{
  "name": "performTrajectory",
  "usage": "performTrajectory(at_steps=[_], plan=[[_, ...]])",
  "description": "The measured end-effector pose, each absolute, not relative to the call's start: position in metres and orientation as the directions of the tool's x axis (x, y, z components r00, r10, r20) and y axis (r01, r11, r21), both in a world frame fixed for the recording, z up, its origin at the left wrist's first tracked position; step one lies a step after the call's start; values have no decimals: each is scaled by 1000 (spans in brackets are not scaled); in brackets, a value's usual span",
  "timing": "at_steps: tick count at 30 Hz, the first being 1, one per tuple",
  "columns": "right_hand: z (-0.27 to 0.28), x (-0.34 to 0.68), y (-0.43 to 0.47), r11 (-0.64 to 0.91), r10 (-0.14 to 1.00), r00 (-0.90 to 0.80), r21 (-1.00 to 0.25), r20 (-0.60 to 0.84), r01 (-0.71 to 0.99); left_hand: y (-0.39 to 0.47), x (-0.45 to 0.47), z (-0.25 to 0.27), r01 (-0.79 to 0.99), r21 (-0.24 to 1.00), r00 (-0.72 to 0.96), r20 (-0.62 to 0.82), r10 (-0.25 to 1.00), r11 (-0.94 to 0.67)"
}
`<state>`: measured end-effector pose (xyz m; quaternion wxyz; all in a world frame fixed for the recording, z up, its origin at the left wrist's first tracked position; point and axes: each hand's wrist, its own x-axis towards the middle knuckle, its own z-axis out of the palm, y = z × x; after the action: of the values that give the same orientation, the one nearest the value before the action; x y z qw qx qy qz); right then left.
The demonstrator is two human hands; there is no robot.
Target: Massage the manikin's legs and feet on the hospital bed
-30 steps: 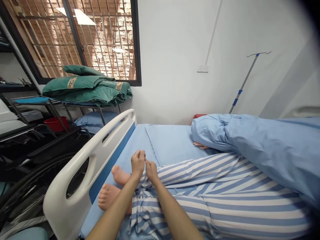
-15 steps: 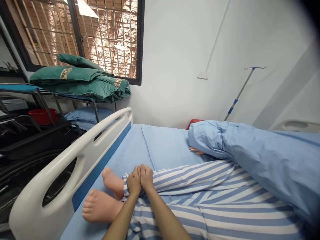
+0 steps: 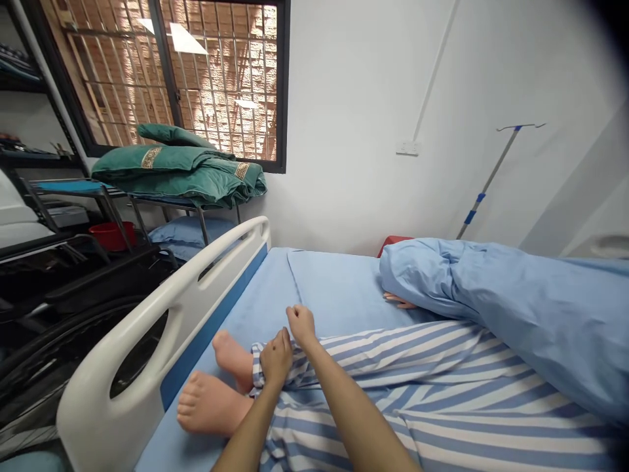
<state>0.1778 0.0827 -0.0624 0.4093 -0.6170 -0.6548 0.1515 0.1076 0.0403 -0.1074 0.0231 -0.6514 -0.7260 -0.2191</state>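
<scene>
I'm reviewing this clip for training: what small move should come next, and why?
Perhaps slide the left hand toward the far foot to smooth the striped trousers, because the cloth looks wrinkled beside that hand.

The place was a room for patient care, similar to a hospital ward. A bed [image 3: 331, 282] with a white moulded footboard [image 3: 125, 419] showed this, and also the drip stand [image 3: 480, 197] at the far right, the wheelchair [image 3: 108, 278] on the left, and the striped trousers [image 3: 442, 439], like patient's pyjamas, on the lying figure [image 3: 213, 401].
</scene>
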Motion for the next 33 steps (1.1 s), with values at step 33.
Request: performTrajectory(at_steps=[33], plan=[[-108,199,83,157,907,251,-824,339,544,63,145,-96,845,479,-331,118,936,238]])
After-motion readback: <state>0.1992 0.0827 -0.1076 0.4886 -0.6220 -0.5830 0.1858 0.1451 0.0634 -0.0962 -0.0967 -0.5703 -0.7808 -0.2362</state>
